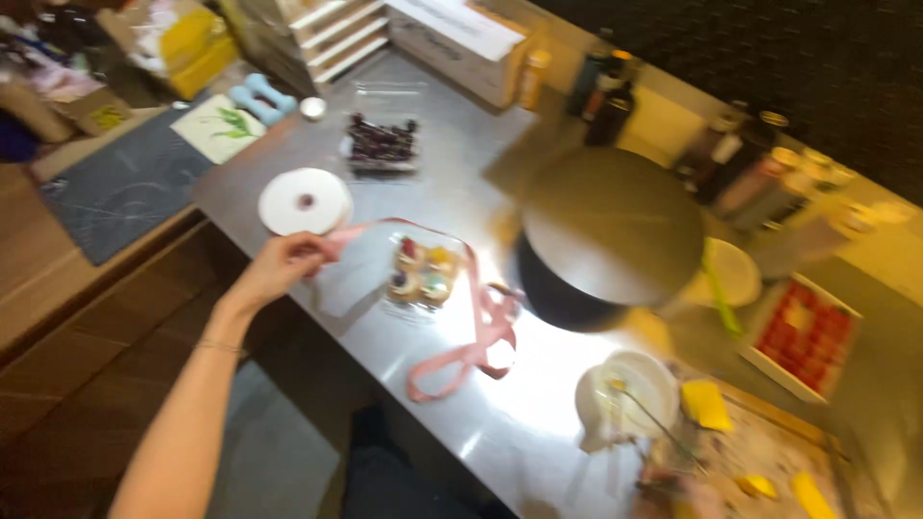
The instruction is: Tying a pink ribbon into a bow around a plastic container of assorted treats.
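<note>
Nearest me, my bare left forearm runs up from the bottom edge of the view toward my left hand (281, 266), which sits at the near-left edge of the shiny steel tabletop (452, 192). Its fingers are pinched shut on the end of a long pink satin ribbon (468, 354); the grip is small and tight, fingertips only, which suits something this thin and slippery. From the pinch the ribbon arches up and over a small clear plastic box of four decorated little cakes (420, 272), then drops into loose loops on the tabletop just right of the box — it lies around the box rather than tied to it.

My right hand is not in view, so I cannot say what it is doing.

At the near right stands a white ceramic cup with a thin utensil in it (627, 399), on a cluttered yellow-flecked mat — too blurred to read more. Just past my left hand lies the flat white ribbon spool (306, 201), touching or nearly touching the ribbon's end, handy for pulling more. Right of the cakes a big round dark pot with a flat lid (608, 235) takes the middle. Farther back sits a clear tray of dark berries (382, 142), and along the far edge a row of bottles (740, 163).
</note>
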